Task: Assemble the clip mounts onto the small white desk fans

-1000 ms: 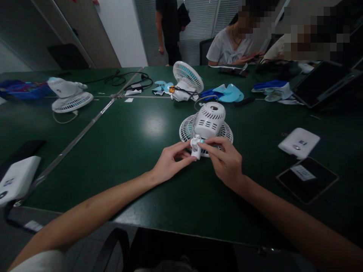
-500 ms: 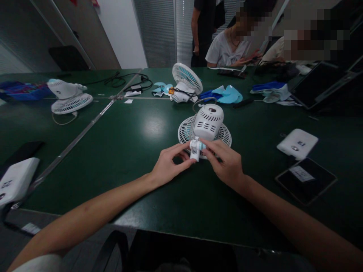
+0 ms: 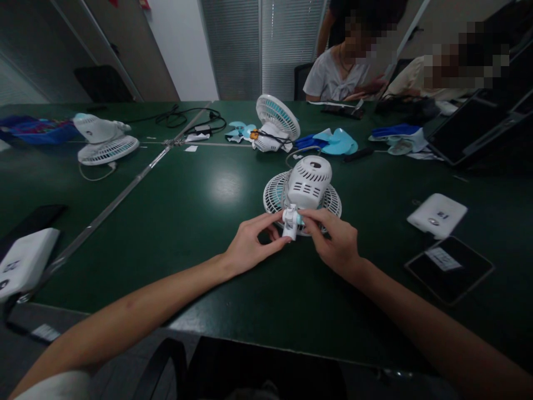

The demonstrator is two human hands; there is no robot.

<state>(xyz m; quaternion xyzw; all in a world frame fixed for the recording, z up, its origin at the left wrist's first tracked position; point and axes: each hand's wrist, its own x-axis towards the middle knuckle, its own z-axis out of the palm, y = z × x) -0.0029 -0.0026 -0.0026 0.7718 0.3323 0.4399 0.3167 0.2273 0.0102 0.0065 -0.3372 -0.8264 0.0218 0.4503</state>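
A: Starting at the left, why is that fan face down?

B: The left fan [image 3: 99, 130] rests on its round grille, probably because the broad ring sits flatter than the curved housing. A white box [image 3: 28, 260] lies nearer, by the edge of the worktop [image 3: 195, 216], well apart from the hands.

A: And the left hand [image 3: 252, 245]?

B: Its grip is nearly closed, thumb below and fingers above, parted only by the white fitting [image 3: 288, 228] between them. Holding it from the side seems meant to steady it and leave its other side free.

A: Where is that fitting, exactly?

B: At the near side of the middle fan [image 3: 310, 180], which is also grille down, housing up. That puts the fitting towards the person, within easy reach. Whether the two are joined, I can't tell.

A: Then the right hand [image 3: 336, 238]?

B: A narrow pinch: thumb and finger have hold of the light-blue knob [image 3: 300, 220] at the fitting's right side. Fingertips probably suit something that small.

A: Further right?

B: Another boxy white unit [image 3: 438, 214], just beside a dark flat pad [image 3: 452, 280], both clear of the right forearm.
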